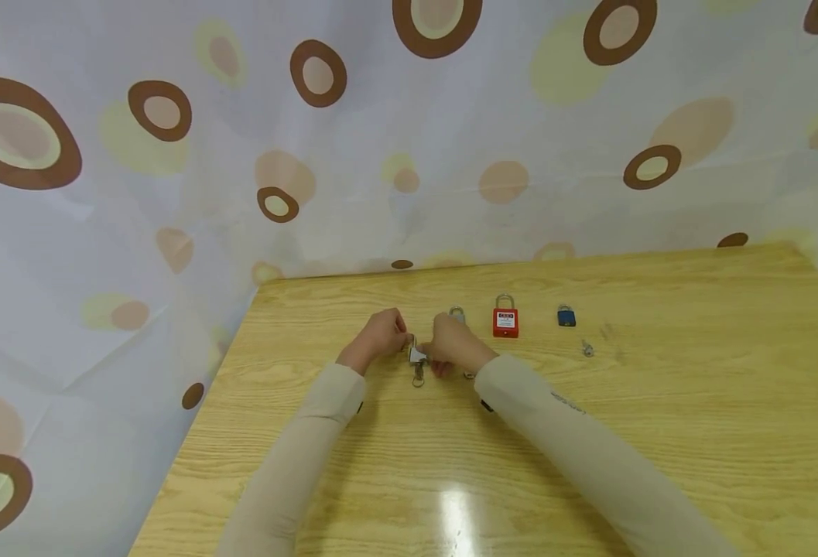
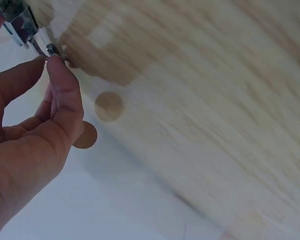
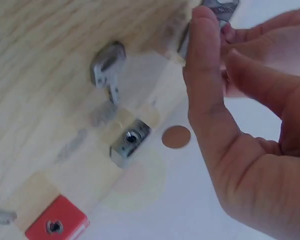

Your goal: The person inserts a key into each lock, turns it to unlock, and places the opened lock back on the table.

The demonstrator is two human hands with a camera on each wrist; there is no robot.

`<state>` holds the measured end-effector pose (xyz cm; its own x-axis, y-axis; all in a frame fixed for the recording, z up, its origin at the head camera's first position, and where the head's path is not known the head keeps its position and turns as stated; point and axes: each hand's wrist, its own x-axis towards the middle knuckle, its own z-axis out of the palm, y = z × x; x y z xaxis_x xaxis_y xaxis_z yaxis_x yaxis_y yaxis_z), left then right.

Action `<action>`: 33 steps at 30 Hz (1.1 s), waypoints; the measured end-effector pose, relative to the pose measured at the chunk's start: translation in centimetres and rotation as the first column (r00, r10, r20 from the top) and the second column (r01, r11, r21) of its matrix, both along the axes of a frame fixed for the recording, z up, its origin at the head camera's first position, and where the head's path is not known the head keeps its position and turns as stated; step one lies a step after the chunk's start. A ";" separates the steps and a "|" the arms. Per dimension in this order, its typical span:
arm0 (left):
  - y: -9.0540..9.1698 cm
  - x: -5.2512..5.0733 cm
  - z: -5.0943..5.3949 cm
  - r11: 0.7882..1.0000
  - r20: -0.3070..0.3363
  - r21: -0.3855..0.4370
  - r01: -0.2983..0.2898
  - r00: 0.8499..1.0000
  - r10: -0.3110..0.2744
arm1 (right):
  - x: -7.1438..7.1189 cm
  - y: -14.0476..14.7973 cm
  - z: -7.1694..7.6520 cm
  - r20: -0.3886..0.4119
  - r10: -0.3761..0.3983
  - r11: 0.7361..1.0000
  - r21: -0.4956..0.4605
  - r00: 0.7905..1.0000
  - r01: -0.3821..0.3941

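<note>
A small silver padlock is between my two hands, with a key on a ring at its lower end. My left hand pinches the padlock at its shackle with thumb and forefinger; the left wrist view shows those fingertips meeting at the metal. From the other side, my right hand grips the padlock body between finger and thumb. In the right wrist view, the fingers cover most of the padlock. Behind my right hand stands a grey padlock, partly hidden.
Farther right on the wooden table are a red padlock, a blue padlock and a small key. Another key lies near the grey padlock. A patterned sheet hangs behind the table's back edge.
</note>
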<state>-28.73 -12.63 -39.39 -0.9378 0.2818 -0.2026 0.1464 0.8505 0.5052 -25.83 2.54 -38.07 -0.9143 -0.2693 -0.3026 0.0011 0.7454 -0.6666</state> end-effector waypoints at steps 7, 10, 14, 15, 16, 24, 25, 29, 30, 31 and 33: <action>0.0 1.1 0.6 0.992 -0.033 0.073 -0.100 0.994 0.103 | 1.2 2.4 1.4 -0.099 -0.061 0.982 -0.182 0.993 0.042; 0.1 1.5 0.9 0.984 -0.068 0.129 -0.120 0.989 0.130 | 1.6 3.7 1.7 -0.125 -0.070 0.974 -0.224 0.990 0.041; 0.6 2.1 1.3 0.964 -0.100 0.226 -0.138 0.982 0.163 | 2.3 5.2 1.8 -0.147 -0.081 0.967 -0.249 0.986 0.042; 0.8 2.3 1.4 0.959 -0.114 0.249 -0.136 0.979 0.169 | 2.4 5.6 1.7 -0.148 -0.085 0.966 -0.253 0.985 0.046; 0.9 2.5 1.5 0.951 -0.121 0.279 -0.134 0.977 0.174 | 2.5 6.0 1.7 -0.152 -0.090 0.969 -0.243 0.984 0.051; 2.6 4.4 2.5 0.908 -0.240 0.408 -0.090 0.950 0.202 | 3.6 8.0 1.4 -0.217 -0.049 0.997 -0.061 0.975 0.037; 2.8 4.6 2.7 0.901 -0.247 0.425 -0.087 0.947 0.208 | 3.7 8.1 1.3 -0.225 -0.046 0.998 -0.051 0.973 0.036; 3.5 5.5 3.5 0.870 -0.250 0.485 -0.086 0.940 0.232 | 4.2 8.0 1.0 -0.273 -0.036 0.999 -0.012 0.961 0.034; 3.7 5.8 3.6 0.862 -0.245 0.500 -0.087 0.940 0.237 | 4.3 7.9 0.8 -0.275 -0.032 0.999 -0.006 0.961 0.032; 3.9 6.0 3.7 0.853 -0.241 0.515 -0.086 0.941 0.240 | 4.4 7.8 0.7 -0.275 -0.026 1.000 -0.002 0.961 0.027; 4.2 6.3 3.9 0.843 -0.234 0.531 -0.090 0.940 0.248 | 4.6 7.6 0.2 -0.257 -0.017 1.000 0.008 0.966 0.020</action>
<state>-22.42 -8.46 -35.47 -0.9737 0.1013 0.2042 0.2270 0.5116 0.8287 -21.19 10.14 -37.83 -0.9665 -0.2497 -0.0600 -0.1551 0.7539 -0.6385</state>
